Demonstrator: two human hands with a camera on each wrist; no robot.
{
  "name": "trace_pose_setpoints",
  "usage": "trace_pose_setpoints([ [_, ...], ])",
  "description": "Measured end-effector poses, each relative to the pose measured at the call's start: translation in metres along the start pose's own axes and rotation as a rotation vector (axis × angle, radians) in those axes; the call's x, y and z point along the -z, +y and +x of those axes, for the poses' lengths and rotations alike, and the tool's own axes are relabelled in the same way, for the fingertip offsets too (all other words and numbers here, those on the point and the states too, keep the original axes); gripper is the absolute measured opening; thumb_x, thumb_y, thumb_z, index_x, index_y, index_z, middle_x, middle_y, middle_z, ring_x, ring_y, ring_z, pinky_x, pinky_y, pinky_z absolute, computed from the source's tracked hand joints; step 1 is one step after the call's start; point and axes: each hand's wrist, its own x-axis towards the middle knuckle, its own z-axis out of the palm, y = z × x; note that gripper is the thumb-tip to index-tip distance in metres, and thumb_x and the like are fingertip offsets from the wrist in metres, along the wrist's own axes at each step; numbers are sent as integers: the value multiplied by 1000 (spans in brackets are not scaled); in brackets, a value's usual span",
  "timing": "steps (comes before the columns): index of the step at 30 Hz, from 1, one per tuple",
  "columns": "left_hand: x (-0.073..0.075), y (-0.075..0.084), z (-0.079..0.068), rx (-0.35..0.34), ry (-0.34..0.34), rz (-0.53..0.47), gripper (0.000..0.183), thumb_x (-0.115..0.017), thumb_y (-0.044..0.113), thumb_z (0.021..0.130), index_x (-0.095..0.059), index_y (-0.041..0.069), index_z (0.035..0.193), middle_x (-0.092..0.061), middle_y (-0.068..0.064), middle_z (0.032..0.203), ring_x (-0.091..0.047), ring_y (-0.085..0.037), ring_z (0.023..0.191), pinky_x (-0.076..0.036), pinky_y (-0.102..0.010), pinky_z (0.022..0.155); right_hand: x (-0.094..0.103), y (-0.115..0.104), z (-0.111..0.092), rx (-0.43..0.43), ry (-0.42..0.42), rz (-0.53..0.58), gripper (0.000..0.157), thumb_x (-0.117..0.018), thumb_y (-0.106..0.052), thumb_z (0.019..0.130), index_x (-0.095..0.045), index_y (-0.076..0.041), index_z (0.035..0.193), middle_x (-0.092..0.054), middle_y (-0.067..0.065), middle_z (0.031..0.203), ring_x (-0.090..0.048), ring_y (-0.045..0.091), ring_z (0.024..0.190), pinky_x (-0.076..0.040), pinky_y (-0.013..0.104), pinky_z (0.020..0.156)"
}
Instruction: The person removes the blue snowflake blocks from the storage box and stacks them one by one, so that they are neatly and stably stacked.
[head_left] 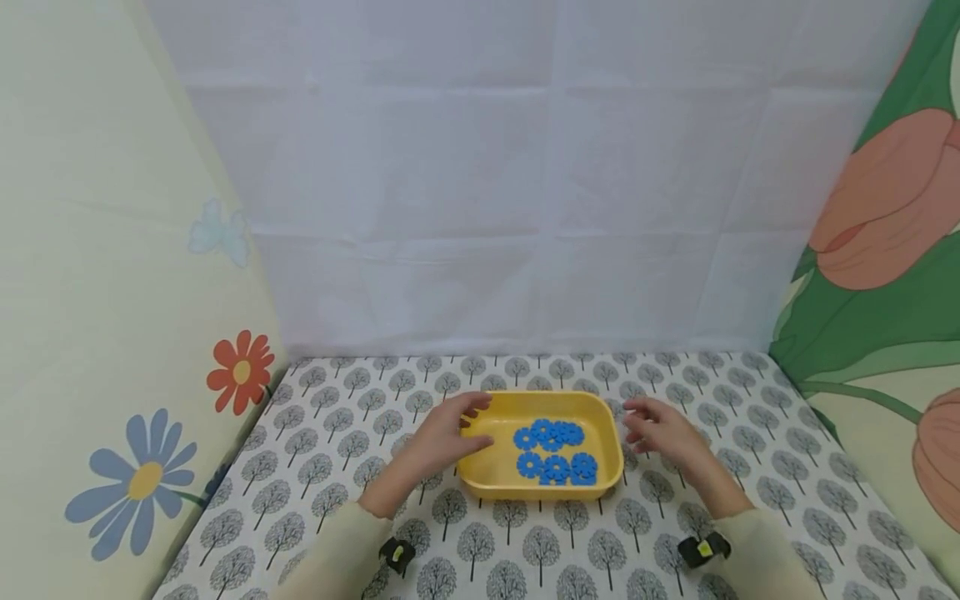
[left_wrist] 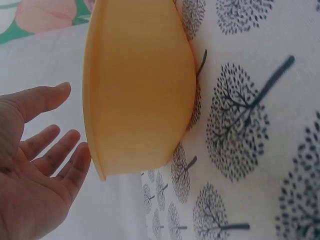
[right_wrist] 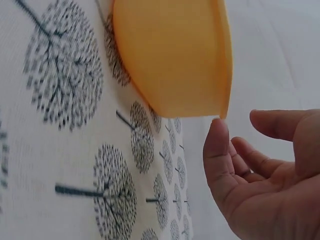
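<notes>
- Presently the fingers of my left hand (head_left: 446, 429) are released, gently curved and gripping nothing; they reach about the left end of the yellow tray (head_left: 491, 465), and I cannot tell whether any tip touches its rim.
- Likewise the fingers of my right hand (head_left: 666, 429) are free of any load, bent a little and near the tray's right end.
- The tray lies between my two hands, upright and flat on the surface (head_left: 540, 546), with blue flower-shaped pieces (head_left: 556, 478) gathered mostly in its right half, some overlapping.
- I judge it smooth, fairly stiff plastic, light even with its load; the right end would likely feel slightly heavier.
- Best hold, I think: both short ends, fingers under the lip, kept level, since the loose pieces could slide. They look thin and light, probably hard to break.
- Below everything spreads pale cloth printed with dark trees.
- Behind hangs a white sheet (head_left: 450, 167) with fold creases; at my left a pale panel (head_left: 82, 317) with daisies and a butterfly, at my right a panel (head_left: 870, 350) of big pink blooms and green leaves.
</notes>
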Motion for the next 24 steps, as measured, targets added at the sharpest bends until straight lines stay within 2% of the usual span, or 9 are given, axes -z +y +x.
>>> trace_pose_setpoints([
  [7,-8,2,7,0,-27,-40,59,-79,11,87,-56,8,141,-61,-12,136,-62,-32,118,-52,-47,99,-1,0,2,-43,-65,178,40,-54,-13,103,-48,6,138,-64,16,106,-65,21,83,-59,36,74],
  [13,-13,1,13,11,-71,-73,58,-79,13,87,-56,8,140,-60,-14,136,-61,-34,119,-54,-45,96,-7,-1,4,-109,-118,260,44,-62,-19,100,-50,4,135,-66,14,100,-66,21,81,-59,34,72],
  [19,-20,1,21,13,-113,-101,57,-78,12,88,-56,6,141,-59,-16,137,-59,-35,121,-54,-46,96,-11,-3,6,-150,-107,242,40,-63,-18,99,-53,2,132,-66,13,96,-65,21,78,-58,34,69],
  [24,-27,2,28,30,-140,-84,58,-80,13,86,-57,9,140,-59,-14,137,-59,-34,121,-52,-47,97,-11,-2,7,-143,-148,260,41,-62,-10,95,-52,4,132,-66,12,92,-65,20,74,-57,33,66],
])
